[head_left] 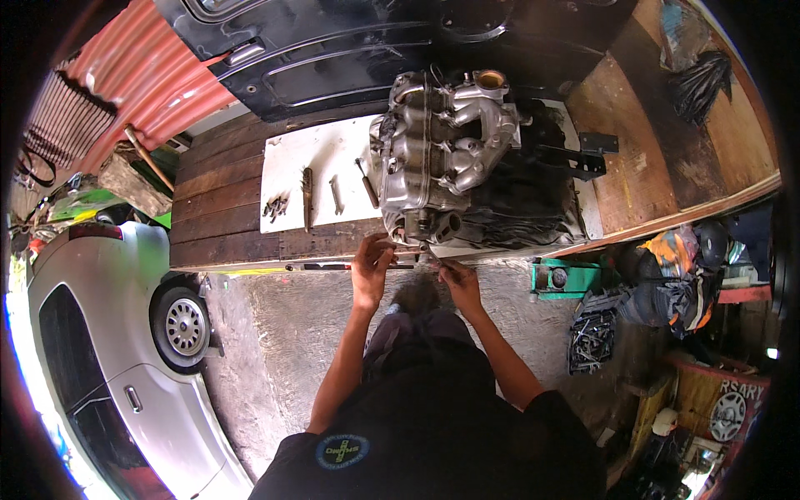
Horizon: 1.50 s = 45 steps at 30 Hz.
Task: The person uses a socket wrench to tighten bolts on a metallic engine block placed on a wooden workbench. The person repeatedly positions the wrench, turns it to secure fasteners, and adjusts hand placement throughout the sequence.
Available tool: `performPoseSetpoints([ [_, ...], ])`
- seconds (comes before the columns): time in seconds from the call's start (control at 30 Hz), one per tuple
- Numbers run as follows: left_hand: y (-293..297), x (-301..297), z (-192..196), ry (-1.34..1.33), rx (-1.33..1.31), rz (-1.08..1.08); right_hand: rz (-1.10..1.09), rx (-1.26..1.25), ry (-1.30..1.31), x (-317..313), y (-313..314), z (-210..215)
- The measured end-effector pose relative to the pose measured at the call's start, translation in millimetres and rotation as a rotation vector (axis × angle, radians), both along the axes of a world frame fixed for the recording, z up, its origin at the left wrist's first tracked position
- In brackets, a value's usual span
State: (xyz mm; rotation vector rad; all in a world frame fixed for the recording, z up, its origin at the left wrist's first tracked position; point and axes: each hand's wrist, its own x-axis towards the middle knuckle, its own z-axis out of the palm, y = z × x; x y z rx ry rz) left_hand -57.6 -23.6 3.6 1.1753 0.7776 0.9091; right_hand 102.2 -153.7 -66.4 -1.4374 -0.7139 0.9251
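Observation:
A grey metal engine cylinder head with its intake manifold (408, 150) lies on the bench, its near end close to me. At that end's left corner is my left hand (371, 265), its fingers bent but apart, with nothing visible in them. My right hand (460, 285) pinches a thin, dark tool (433, 254) that points up toward the near end of the engine part. The tool's exact kind is too small to make out. Left of the engine part, a screwdriver (367, 185), a spanner (336, 197), a long slim tool (307, 200) and several small bolts (275, 208) rest on a white board (283, 167).
The wooden bench (212, 200) runs across in front of me, a black vehicle panel (333, 67) behind it. Dark cloth (517, 217) lies right of the engine part. A silver car (133, 333) stands at left; a green jack (557, 278) and a tool tray (593, 337) are at right.

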Motion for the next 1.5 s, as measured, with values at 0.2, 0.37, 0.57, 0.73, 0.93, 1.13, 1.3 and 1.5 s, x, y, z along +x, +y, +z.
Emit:
performPoseSetpoints([
  [0.2, -24, -34, -18, 0.124, -0.048, 0.078, -0.214, 0.01, -0.653, 15, 14, 27],
  [0.37, -40, -51, -34, 0.117, -0.16, 0.077, -0.189, 0.042, -0.563, 21, 17, 24],
  [0.57, -28, -55, -36, 0.139, -0.171, 0.005, -0.172, 0.157, -0.214, 4, 36, -16],
  [0.73, -10, -70, -32, 0.176, -0.118, -0.031, -0.229, 0.131, -0.089, -19, 46, -11],
  [0.93, 0, -79, -36, 0.266, -0.125, -0.085, -0.256, 0.183, 0.07, -31, 59, -17],
  [1.13, 4, -70, -43, 0.224, -0.1, -0.149, -0.157, 0.133, 0.168, -50, 62, -2],
  [1.3, 13, -60, -40, 0.251, -0.013, -0.145, -0.091, 0.168, 0.504, -66, 71, -3],
  [1.5, 26, -67, -40, 0.481, 0.473, -0.01, -0.054, 0.196, 0.796, -85, 84, 28],
])
